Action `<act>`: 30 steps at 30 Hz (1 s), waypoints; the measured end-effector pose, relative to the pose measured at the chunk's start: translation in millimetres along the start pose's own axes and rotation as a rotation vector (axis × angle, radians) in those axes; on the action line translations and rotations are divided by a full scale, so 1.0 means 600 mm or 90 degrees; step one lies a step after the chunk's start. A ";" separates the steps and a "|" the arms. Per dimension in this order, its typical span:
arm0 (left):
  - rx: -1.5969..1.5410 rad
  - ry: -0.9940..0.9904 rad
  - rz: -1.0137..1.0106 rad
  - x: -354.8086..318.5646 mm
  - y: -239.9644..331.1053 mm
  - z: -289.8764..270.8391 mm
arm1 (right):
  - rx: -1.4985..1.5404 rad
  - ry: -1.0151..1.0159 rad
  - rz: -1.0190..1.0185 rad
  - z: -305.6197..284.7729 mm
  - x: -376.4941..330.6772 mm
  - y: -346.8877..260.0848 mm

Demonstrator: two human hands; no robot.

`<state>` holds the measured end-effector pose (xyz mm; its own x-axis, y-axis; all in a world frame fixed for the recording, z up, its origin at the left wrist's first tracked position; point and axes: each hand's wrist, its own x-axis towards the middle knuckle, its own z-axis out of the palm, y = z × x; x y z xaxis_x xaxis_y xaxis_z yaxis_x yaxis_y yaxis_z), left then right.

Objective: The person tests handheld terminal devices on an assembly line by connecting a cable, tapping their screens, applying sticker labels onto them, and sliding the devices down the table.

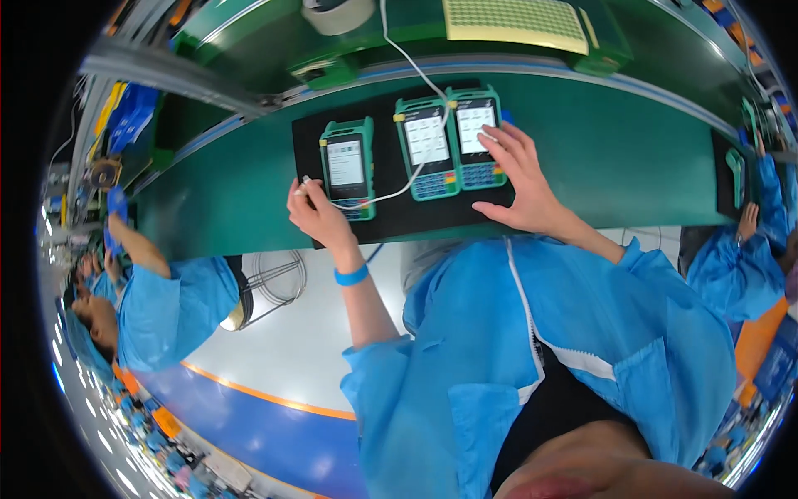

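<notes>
Three handheld payment terminals in green frames lie on a black mat [386,214] on the green bench. My left hand [318,218] pinches the plug end of a white cable [387,197] beside the lower left corner of the left terminal [345,164]. The cable runs across the middle terminal [426,143] and up to the back of the bench. Over the right terminal [475,125] reaches my right hand [522,181], fingers spread, with the fingertips at its lit screen. All three screens are lit. A blue band circles my left wrist.
A yellow perforated tray [515,23] and a roll of tape [338,15] sit on the shelf behind. A metal post [179,75] slants at the left. Co-workers in blue sit at both sides; a dark mat with a green-framed device [735,177] lies far right.
</notes>
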<state>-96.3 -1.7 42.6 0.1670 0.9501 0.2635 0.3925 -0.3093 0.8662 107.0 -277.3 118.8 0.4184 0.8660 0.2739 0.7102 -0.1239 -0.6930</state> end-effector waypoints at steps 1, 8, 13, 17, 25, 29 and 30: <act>-0.006 -0.026 0.016 -0.008 0.022 -0.020 | -0.055 0.036 0.010 0.008 0.000 -0.031; -0.228 -0.171 -0.058 -0.030 0.070 -0.109 | -0.198 0.133 0.061 0.043 0.013 -0.080; -0.437 -0.103 -0.057 0.000 0.147 -0.142 | -0.174 0.128 0.101 0.056 0.016 -0.075; -0.371 -0.132 0.187 -0.019 0.171 -0.166 | -0.177 0.129 0.089 0.064 0.018 -0.078; -0.243 -0.674 0.056 -0.049 0.224 0.002 | -0.052 0.187 0.079 0.054 0.001 -0.074; -0.231 -0.782 0.006 -0.040 0.228 0.035 | -0.020 0.203 0.079 0.049 -0.006 -0.069; -0.232 -0.782 0.008 -0.040 0.231 0.038 | -0.023 0.205 0.079 0.049 -0.006 -0.068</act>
<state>-25.5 -68.5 146.6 0.9667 0.2247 -0.1228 0.1490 -0.1035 0.9834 59.7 -261.3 126.8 0.6553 0.6473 0.3894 0.6599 -0.2398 -0.7120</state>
